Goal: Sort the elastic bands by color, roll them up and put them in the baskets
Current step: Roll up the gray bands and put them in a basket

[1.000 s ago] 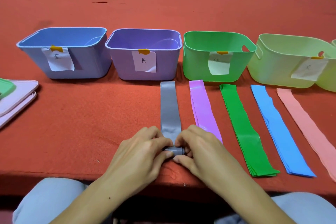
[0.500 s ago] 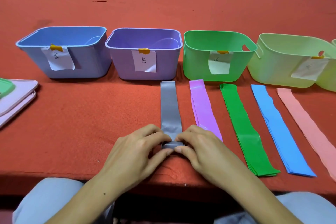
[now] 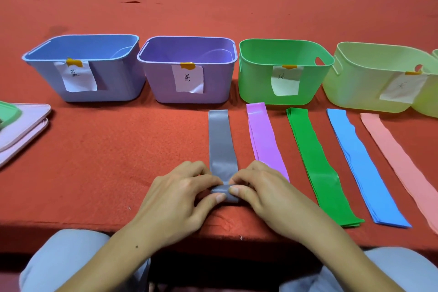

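head view, left to right: pale pink lids [image 3: 26, 123] stacked at the far-left edge of the red table [image 3: 94, 161]. along the far row sit the blue basket [image 3: 83, 69], purple basket [image 3: 189, 71], green basket [image 3: 284, 73] and pale yellow-green basket [image 3: 379, 78], each wearing a taped paper label. down front, the left hand [image 3: 180, 194] and right hand [image 3: 263, 189] both pinch the rolled near end of the grey band [image 3: 220, 142], fingers curled onto the little roll at the table's near edge; the rest lies flat, reaching toward the purple basket. right of it, side by side: purple band [image 3: 264, 140], green band [image 3: 317, 163], blue band [image 3: 362, 166], pink band [image 3: 400, 161].
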Action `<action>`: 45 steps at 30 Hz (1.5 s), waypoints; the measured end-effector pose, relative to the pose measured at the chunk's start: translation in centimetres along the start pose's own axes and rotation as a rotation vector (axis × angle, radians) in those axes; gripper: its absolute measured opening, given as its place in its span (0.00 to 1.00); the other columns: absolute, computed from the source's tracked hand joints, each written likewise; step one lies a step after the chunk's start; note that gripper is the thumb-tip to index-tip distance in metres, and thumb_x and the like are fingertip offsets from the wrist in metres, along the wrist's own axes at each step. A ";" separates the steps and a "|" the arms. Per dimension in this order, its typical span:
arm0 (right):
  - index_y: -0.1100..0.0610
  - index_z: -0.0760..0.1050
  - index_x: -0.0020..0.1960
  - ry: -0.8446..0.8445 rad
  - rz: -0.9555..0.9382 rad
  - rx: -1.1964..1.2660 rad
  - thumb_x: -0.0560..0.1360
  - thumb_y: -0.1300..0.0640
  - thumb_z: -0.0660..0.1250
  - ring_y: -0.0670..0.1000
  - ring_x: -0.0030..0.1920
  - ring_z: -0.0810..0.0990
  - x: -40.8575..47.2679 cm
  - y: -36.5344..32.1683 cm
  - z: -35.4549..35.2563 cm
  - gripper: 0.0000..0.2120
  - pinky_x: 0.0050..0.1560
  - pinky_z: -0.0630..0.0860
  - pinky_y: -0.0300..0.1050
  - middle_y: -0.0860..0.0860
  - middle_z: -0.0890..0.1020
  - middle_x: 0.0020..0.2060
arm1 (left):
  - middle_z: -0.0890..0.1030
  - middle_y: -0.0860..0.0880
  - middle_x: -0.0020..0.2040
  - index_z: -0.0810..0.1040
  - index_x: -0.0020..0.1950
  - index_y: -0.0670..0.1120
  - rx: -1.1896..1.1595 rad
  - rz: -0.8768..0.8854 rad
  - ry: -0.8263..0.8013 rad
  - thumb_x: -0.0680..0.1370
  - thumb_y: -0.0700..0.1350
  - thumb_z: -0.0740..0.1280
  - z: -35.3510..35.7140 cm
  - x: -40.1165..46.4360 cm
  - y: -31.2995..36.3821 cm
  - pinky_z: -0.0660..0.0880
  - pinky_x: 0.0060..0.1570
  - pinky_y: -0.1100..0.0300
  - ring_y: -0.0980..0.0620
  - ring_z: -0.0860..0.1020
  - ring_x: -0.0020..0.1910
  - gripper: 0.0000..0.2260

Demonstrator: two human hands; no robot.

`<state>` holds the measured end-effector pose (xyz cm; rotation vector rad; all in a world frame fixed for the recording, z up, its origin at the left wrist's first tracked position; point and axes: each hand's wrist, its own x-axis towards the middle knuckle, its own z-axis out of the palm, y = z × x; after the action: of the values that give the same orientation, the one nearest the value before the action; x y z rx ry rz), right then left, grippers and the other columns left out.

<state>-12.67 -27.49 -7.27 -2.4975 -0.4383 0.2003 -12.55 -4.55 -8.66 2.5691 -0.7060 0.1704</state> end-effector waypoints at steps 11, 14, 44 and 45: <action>0.50 0.84 0.52 0.090 0.059 0.171 0.81 0.53 0.71 0.47 0.38 0.84 0.5 0.1 0.2 0.03 0.50 0.81 0.47 0.49 0.84 0.44 | 0.80 0.61 0.48 0.75 0.57 0.59 -0.160 -0.047 0.040 0.79 0.61 0.69 0.2 0.3 0.2 0.78 0.42 0.50 0.59 0.78 0.44 0.11; 0.51 0.79 0.50 0.134 0.087 0.294 0.80 0.57 0.72 0.49 0.32 0.85 0.5 -0.1 0.2 0.03 0.41 0.81 0.42 0.52 0.85 0.39 | 0.80 0.61 0.45 0.76 0.54 0.58 -0.162 -0.063 0.061 0.79 0.61 0.69 0.2 0.7 0.1 0.78 0.42 0.50 0.59 0.79 0.44 0.09; 0.53 0.76 0.60 0.070 -0.020 -0.248 0.83 0.45 0.65 0.53 0.54 0.75 1.4 -0.1 0.6 0.13 0.58 0.75 0.52 0.47 0.68 0.56 | 0.72 0.63 0.53 0.77 0.63 0.60 -0.094 -0.031 0.083 0.76 0.60 0.74 0.9 1.3 -0.8 0.79 0.45 0.53 0.62 0.74 0.43 0.17; 0.53 0.76 0.62 0.068 -0.021 -0.251 0.83 0.45 0.64 0.53 0.55 0.75 1.4 0.0 0.7 0.14 0.59 0.75 0.52 0.47 0.68 0.56 | 0.72 0.62 0.54 0.77 0.63 0.60 -0.100 -0.031 0.092 0.76 0.60 0.75 0.9 1.5 -0.8 0.79 0.45 0.53 0.61 0.75 0.42 0.17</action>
<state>-11.55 -26.62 -7.87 -2.7336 -0.4875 0.0542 -10.89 -5.03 -9.47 2.4582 -0.6249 0.2355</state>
